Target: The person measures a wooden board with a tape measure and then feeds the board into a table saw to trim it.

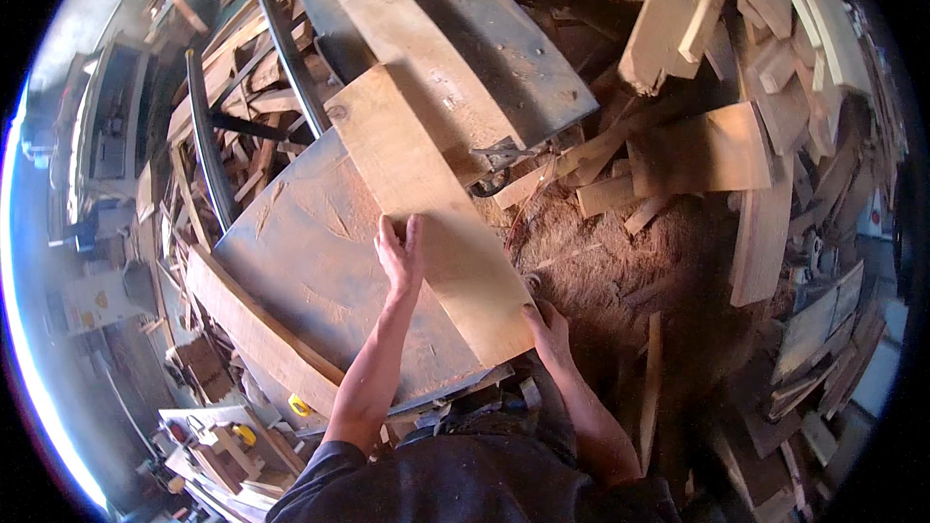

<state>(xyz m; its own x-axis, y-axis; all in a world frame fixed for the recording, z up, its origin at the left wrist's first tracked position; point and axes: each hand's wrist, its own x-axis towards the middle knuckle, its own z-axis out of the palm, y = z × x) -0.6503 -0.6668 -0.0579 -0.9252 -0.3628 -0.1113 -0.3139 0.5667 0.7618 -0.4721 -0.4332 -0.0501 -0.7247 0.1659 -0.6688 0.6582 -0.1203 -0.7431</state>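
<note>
A wide, flat wooden board [436, 203] lies slantwise over a grey metal machine table [310, 242] dusted with sawdust. Its far end reaches toward a dark metal fitting [499, 153] in the middle of the machine. My left hand [400, 250] grips the board's left edge about midway along, thumb and fingertips showing at the edge. At the near right corner, my right hand [552, 331] is closed around the board, its thumb on top and the other fingers partly hidden. Past the far end, another long board [417, 39] rests on the machine's far metal surface [533, 77].
Two dark metal rails [291, 58] extend on the left above scrap wood. A curved-looking plank [257, 315] runs along the table's left edge, near a yellow tape measure [300, 405]. Sawdust [601, 261] and stacked offcuts [702, 150] fill the right side.
</note>
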